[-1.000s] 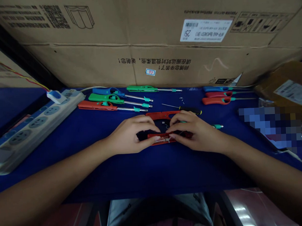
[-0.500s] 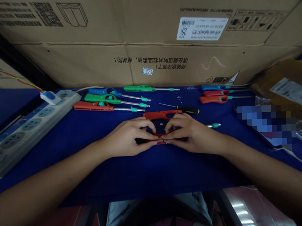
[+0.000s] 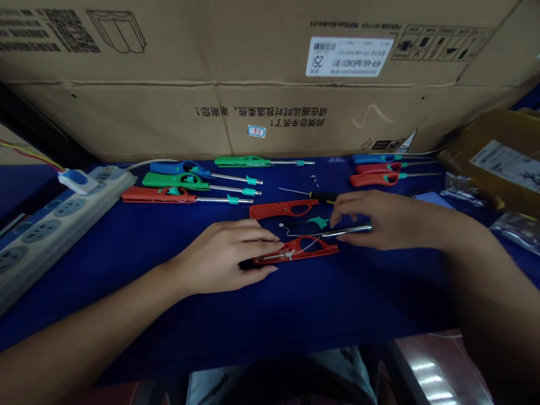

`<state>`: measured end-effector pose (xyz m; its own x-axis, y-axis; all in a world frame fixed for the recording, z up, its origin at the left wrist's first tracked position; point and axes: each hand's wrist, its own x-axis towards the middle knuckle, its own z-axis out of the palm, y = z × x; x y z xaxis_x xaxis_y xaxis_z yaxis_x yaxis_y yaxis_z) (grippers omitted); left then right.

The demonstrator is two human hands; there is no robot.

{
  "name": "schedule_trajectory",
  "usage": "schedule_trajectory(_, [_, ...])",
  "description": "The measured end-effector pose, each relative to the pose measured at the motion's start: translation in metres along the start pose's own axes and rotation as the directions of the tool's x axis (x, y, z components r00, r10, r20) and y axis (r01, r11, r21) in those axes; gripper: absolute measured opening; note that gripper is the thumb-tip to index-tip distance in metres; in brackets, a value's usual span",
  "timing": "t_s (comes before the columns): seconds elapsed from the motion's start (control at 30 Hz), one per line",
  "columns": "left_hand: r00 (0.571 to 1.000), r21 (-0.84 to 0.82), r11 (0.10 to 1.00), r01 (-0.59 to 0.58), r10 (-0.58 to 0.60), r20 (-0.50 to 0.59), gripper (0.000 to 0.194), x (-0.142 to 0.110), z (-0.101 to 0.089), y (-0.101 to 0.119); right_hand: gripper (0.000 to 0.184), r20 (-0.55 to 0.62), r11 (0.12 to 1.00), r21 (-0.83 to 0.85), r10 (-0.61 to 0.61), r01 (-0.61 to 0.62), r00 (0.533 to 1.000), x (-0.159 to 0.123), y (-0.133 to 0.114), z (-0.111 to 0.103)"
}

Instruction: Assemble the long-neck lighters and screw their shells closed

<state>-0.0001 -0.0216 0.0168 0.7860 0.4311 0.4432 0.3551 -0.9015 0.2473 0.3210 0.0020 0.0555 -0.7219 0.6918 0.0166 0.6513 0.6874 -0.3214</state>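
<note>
My left hand (image 3: 230, 255) is closed on the left end of an open red lighter half-shell (image 3: 323, 250), which lies on the blue cloth. Small pale parts and a thin tube show inside the shell. My right hand (image 3: 382, 218) has its thumb and fingers around a shiny metal lighter tube (image 3: 349, 230), just above the shell's right end; part of the hold is hidden. A green trigger (image 3: 318, 222) sits behind the tube. Farther back lies the other red half-shell (image 3: 283, 209). Between the shells is a small white-tipped part with a wire (image 3: 285, 227).
Assembled red (image 3: 157, 195), green (image 3: 175, 181) and blue lighters lie back left. More lighters (image 3: 376, 179) lie back right. A screwdriver (image 3: 326, 196) is partly behind my right hand. A power strip (image 3: 51, 224) stands left, a cardboard wall (image 3: 265, 83) behind, plastic packets (image 3: 528, 233) right.
My right hand has left the half-shell's inner parts and moved right to the metal tube. The green trigger is now uncovered. My left hand stays at the shell. The view has shifted slightly.
</note>
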Motion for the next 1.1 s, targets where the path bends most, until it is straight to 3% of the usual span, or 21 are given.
schedule_trajectory(0.17, [0.998,-0.021,1.000,-0.015,0.016,0.053,0.025,0.002,0.000,-0.001,0.012,0.097,0.999,0.024,0.021,-0.024,0.995,0.003,-0.004,0.007])
schedule_trajectory(0.43, [0.995,0.010,1.000,-0.009,0.008,0.095,0.023,0.000,-0.005,-0.006,0.015,0.125,0.997,0.054,0.050,-0.057,0.991,0.001,-0.009,0.003])
schedule_trajectory(0.63, [0.993,0.027,1.000,-0.006,0.003,0.115,0.023,-0.001,-0.008,-0.009,0.022,0.138,0.992,0.126,-0.005,-0.013,0.990,0.005,-0.012,0.002])
schedule_trajectory(0.87, [0.992,0.034,0.999,-0.014,0.009,0.124,0.025,-0.003,-0.008,-0.011,0.020,0.213,0.999,0.041,0.024,-0.033,0.977,0.006,-0.014,-0.001])
schedule_trajectory(1.1, [0.994,0.002,1.000,-0.006,0.006,0.107,0.023,-0.002,-0.008,-0.012,0.017,0.202,0.999,-0.026,0.041,-0.036,0.979,0.007,-0.023,0.003])
